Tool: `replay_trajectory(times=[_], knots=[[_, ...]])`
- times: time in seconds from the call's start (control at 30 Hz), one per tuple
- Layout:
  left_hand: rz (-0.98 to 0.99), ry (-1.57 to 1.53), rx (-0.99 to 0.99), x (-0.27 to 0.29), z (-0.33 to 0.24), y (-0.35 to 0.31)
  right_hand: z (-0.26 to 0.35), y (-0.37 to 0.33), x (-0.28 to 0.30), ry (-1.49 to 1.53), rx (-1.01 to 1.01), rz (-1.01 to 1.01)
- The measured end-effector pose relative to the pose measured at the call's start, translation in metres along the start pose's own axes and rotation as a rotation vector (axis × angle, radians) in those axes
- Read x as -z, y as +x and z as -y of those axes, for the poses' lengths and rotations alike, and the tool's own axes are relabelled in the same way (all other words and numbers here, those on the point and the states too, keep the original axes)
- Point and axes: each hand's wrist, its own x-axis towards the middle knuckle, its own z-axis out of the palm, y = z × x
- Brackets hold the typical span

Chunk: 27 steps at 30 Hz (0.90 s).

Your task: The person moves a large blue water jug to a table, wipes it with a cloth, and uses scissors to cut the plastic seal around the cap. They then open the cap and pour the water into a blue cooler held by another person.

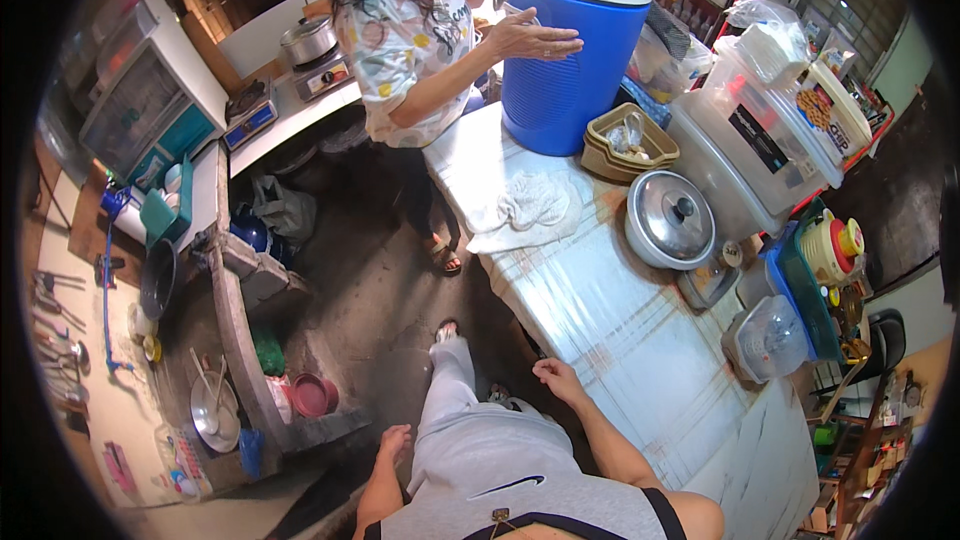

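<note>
My left hand [396, 442] hangs beside my left thigh with its fingers loosely apart and nothing in it. My right hand [558, 380] is held out near the edge of the table [620, 340], its fingers slightly bent and apart, also holding nothing. A crumpled white cloth [535, 205] lies on the table's far left corner. Beyond it stands a tall blue drink cooler [570, 50] with a white lid. Another person [410, 50] in a patterned shirt is beside the cooler, one hand raised in front of it.
A lidded metal pot [672, 220], brown baskets [625, 145] and clear plastic boxes [760, 140] line the table's right side. To my left are a concrete sink ledge [240, 340], a metal wok [213, 410] and a red bucket [313, 395]. A stove [322, 77] stands at the back.
</note>
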Motion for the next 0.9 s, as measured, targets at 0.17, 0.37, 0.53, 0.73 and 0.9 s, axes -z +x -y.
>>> replay_trajectory(times=[0.17,0.37,0.53,0.73,0.9], knots=[[0.074,0.029,-0.055,0.004,-0.092,0.052,0.090,0.053,-0.022,-0.090,-0.038,-0.156],[0.139,0.154,-0.124,0.019,-0.234,0.104,0.107,0.121,-0.032,-0.359,0.141,-0.675],[0.140,0.061,-0.247,0.048,-0.333,0.156,0.106,0.138,-0.038,-0.591,0.312,-0.850],[0.105,0.335,-0.539,0.060,-0.377,0.196,0.115,0.143,-0.047,-0.662,0.188,-0.897],[0.386,0.180,-0.378,0.037,-0.385,0.189,0.119,0.149,-0.048,-0.725,0.198,-0.942]])
